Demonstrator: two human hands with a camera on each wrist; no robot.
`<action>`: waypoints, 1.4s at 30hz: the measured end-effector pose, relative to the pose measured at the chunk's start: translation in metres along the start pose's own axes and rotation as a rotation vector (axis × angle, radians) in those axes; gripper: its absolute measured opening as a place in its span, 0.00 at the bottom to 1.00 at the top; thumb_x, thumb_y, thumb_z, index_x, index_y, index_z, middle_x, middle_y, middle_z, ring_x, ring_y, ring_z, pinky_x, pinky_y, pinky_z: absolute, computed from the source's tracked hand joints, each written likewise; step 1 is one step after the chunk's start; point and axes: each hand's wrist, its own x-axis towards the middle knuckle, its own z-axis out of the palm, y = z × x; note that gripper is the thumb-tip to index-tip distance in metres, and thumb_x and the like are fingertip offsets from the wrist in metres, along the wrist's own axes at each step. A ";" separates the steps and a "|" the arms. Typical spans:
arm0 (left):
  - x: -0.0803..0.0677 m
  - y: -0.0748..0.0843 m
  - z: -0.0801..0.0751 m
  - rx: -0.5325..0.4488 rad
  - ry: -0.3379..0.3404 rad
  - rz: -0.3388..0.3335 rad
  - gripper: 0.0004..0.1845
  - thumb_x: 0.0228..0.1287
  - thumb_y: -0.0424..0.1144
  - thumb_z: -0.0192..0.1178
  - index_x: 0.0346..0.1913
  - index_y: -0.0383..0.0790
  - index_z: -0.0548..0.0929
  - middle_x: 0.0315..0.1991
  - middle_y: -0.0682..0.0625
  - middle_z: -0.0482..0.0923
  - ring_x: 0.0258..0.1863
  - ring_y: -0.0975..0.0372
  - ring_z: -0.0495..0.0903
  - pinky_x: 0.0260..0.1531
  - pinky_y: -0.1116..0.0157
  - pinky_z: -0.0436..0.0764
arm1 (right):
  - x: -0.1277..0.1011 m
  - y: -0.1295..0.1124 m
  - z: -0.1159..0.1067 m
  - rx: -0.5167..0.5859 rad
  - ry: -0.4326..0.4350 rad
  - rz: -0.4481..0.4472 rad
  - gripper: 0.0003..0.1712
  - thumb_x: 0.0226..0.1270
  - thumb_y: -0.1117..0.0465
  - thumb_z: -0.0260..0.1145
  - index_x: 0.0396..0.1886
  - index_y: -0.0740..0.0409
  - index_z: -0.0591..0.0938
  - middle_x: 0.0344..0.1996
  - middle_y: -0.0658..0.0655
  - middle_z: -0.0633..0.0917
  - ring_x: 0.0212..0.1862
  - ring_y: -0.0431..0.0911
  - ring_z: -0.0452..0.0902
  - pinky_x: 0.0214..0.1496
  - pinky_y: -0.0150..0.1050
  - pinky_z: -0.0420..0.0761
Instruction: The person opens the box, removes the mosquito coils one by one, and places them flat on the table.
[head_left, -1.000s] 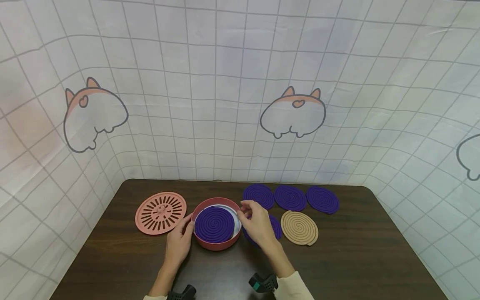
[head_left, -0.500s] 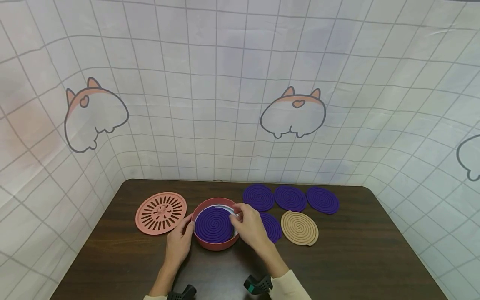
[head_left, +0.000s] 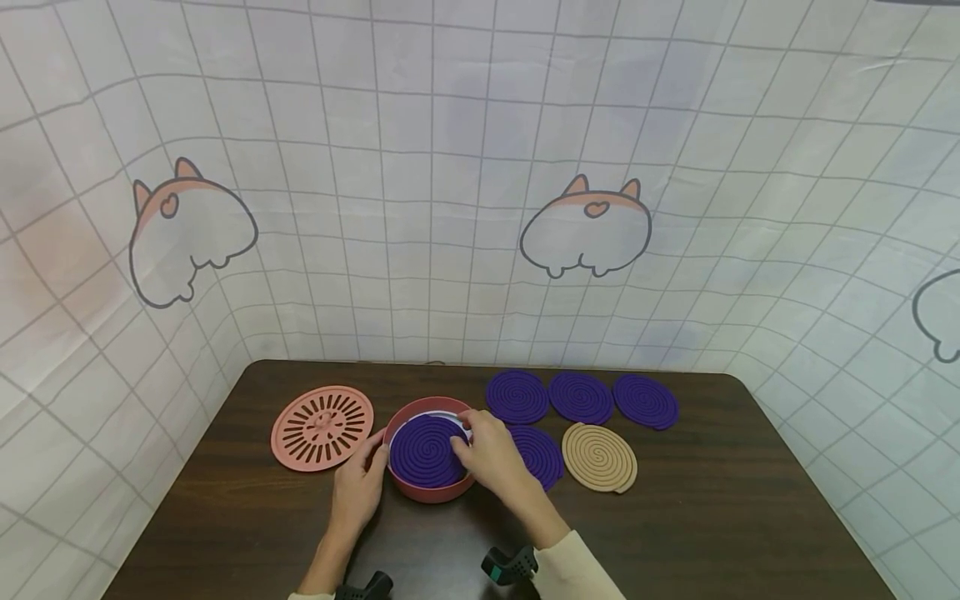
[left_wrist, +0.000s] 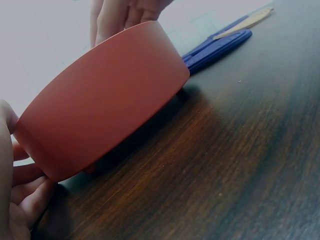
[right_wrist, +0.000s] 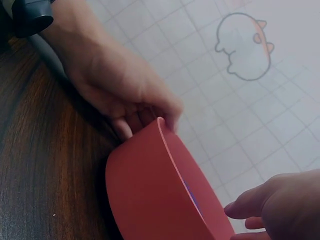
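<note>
While left hand grips bowl near slotted disc, right hand, grip unclear, overlaps purple coil outside

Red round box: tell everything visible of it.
The red round box looks like smooth plastic, plain-walled, uncovered. It sits upright on the dark table, holding a purple spiral coil over a white layer. The left hand grips its left side; the right hand reaches over its right, contact unclear.
</note>
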 end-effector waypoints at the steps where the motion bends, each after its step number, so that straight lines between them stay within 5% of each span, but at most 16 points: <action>1: 0.000 -0.001 0.000 0.000 0.000 0.000 0.22 0.77 0.49 0.51 0.66 0.46 0.79 0.63 0.43 0.80 0.65 0.49 0.77 0.63 0.46 0.75 | 0.000 -0.001 0.000 -0.003 -0.005 0.000 0.19 0.65 0.61 0.69 0.53 0.65 0.83 0.42 0.61 0.85 0.35 0.44 0.79 0.35 0.35 0.80; 14: 0.000 -0.002 0.000 -0.005 -0.012 -0.023 0.22 0.77 0.50 0.51 0.67 0.46 0.78 0.64 0.44 0.80 0.65 0.50 0.77 0.63 0.46 0.75 | 0.007 -0.008 0.005 -0.121 -0.094 0.042 0.22 0.65 0.60 0.70 0.55 0.68 0.81 0.49 0.66 0.85 0.52 0.57 0.84 0.52 0.49 0.85; 22: 0.000 -0.004 0.000 -0.010 -0.020 -0.023 0.22 0.77 0.50 0.52 0.67 0.48 0.78 0.64 0.45 0.80 0.65 0.51 0.77 0.63 0.47 0.76 | 0.010 -0.011 0.008 -0.230 -0.106 -0.002 0.20 0.64 0.59 0.70 0.49 0.70 0.82 0.45 0.67 0.86 0.49 0.57 0.85 0.52 0.49 0.85; 42: 0.001 -0.004 0.000 -0.018 -0.014 -0.016 0.22 0.77 0.50 0.52 0.66 0.47 0.78 0.64 0.45 0.80 0.65 0.50 0.77 0.64 0.47 0.75 | 0.011 -0.012 0.012 -0.274 -0.079 -0.021 0.18 0.65 0.57 0.70 0.45 0.69 0.83 0.41 0.66 0.88 0.45 0.56 0.86 0.49 0.48 0.85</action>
